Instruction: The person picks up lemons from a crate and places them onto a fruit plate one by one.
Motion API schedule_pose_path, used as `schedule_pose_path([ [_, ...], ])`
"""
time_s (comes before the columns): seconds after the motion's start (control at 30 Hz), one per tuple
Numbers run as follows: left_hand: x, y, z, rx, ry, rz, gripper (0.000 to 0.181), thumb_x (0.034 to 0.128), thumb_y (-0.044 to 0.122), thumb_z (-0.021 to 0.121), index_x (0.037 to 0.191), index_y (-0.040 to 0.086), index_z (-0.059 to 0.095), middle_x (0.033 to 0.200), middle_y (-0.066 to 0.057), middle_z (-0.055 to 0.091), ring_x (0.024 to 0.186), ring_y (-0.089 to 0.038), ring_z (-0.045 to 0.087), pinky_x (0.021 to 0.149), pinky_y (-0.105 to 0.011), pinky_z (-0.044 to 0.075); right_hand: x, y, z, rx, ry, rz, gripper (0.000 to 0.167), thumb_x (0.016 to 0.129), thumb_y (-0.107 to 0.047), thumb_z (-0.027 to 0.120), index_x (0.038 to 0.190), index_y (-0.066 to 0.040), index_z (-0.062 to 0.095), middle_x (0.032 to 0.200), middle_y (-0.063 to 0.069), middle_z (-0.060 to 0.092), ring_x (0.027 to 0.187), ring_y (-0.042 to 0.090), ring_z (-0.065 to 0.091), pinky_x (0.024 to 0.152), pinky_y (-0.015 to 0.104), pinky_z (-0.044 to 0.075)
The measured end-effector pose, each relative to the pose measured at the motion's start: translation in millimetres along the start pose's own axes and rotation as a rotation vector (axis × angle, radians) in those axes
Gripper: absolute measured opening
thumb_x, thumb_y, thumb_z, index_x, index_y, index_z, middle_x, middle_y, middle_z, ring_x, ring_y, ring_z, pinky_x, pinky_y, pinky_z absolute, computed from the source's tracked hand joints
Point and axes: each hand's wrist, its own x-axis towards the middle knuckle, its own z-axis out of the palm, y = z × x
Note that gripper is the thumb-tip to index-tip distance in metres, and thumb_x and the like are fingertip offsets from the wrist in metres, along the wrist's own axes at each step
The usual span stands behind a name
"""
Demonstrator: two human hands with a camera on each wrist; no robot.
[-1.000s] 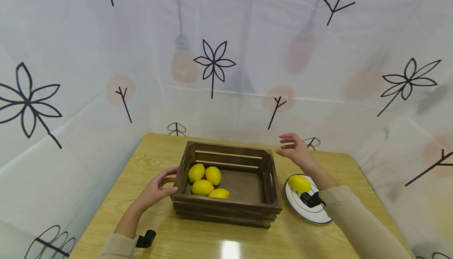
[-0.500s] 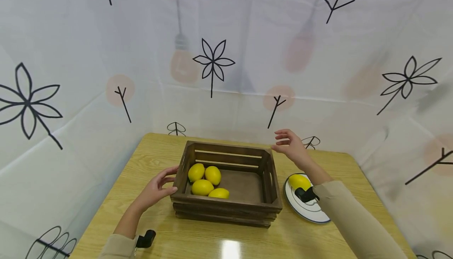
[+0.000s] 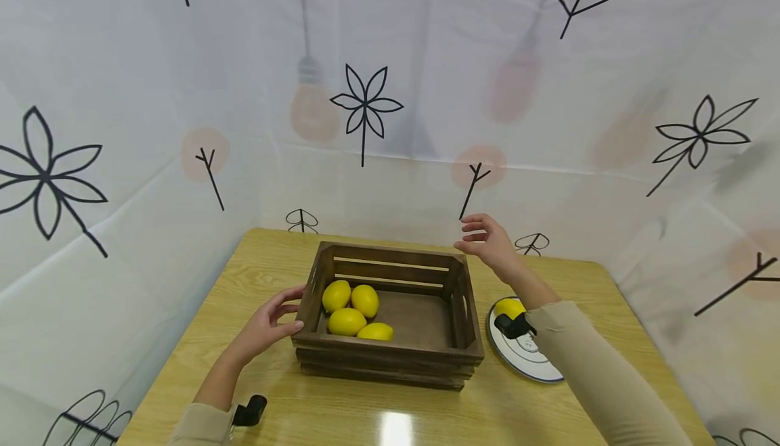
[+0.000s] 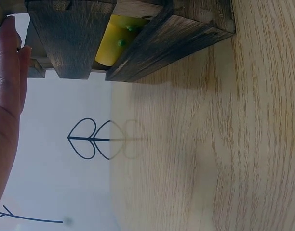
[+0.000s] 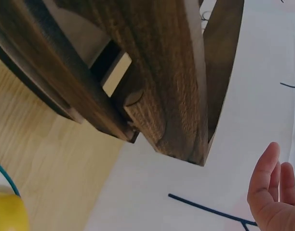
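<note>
A dark brown slatted wooden crate (image 3: 390,365) stands on the table, with several yellow lemons (image 3: 347,322) grouped in its left half. My left hand (image 3: 268,324) rests against the crate's left end, its fingers (image 4: 8,67) fairly straight along the wood in the left wrist view. Beyond the crate's back right corner, my right hand (image 3: 490,246) is raised in the air, fingers loosely bent and holding nothing. Another lemon (image 3: 509,308) lies on a white plate (image 3: 536,368) with a dark rim, right of the crate. My right forearm and wrist camera partly cover the plate.
The light wood table (image 3: 341,419) ends at a white cloth backdrop (image 3: 390,189) printed with plant drawings. More cloth hangs at the left and right sides. A black wrist camera (image 3: 250,411) sits at my left wrist.
My right hand has moved left and slightly up, from beyond the plate to near the crate's back right corner. The left hand, crate and lemons look unchanged.
</note>
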Motion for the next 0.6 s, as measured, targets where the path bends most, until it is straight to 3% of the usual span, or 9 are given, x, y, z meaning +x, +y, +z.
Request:
schedule_pose_path([
  [0.23, -0.4, 1.1, 0.2, -0.003, -0.005, 0.002, 0.059, 0.0898, 0.002, 0.059, 0.143, 0.002, 0.032, 0.140, -0.024, 0.032, 0.117, -0.037, 0.043, 0.082, -0.032, 0.051, 5.0, -1.2, 9.9, 0.038, -0.021, -0.013, 0.051, 0.086, -0.007, 0.067, 0.130, 0.000, 0.043, 0.123, 0.021, 0.045, 0.108, 0.038, 0.047, 0.081, 0.040, 0.050],
  [0.43, 0.3, 0.4, 0.0, -0.005, -0.002, -0.001, 0.059, 0.0896, 0.002, 0.059, 0.142, 0.002, 0.033, 0.140, -0.023, 0.032, 0.117, -0.036, 0.042, 0.082, -0.032, 0.051, 1.6, -16.5, 18.5, 0.059, -0.038, -0.016, 0.049, 0.086, -0.002, 0.065, 0.129, 0.004, 0.042, 0.123, 0.025, 0.044, 0.108, 0.040, 0.047, 0.084, 0.044, 0.048],
  [0.6, 0.6, -1.2, -0.8, -0.005, -0.005, 0.008, 0.059, 0.0896, 0.001, 0.059, 0.142, 0.002, 0.033, 0.140, -0.023, 0.032, 0.117, -0.035, 0.042, 0.082, -0.032, 0.051, 10.7, -2.8, 24.3, 0.062, -0.042, -0.013, 0.050, 0.085, -0.007, 0.068, 0.128, 0.000, 0.044, 0.122, 0.021, 0.046, 0.107, 0.036, 0.049, 0.081, 0.040, 0.049],
])
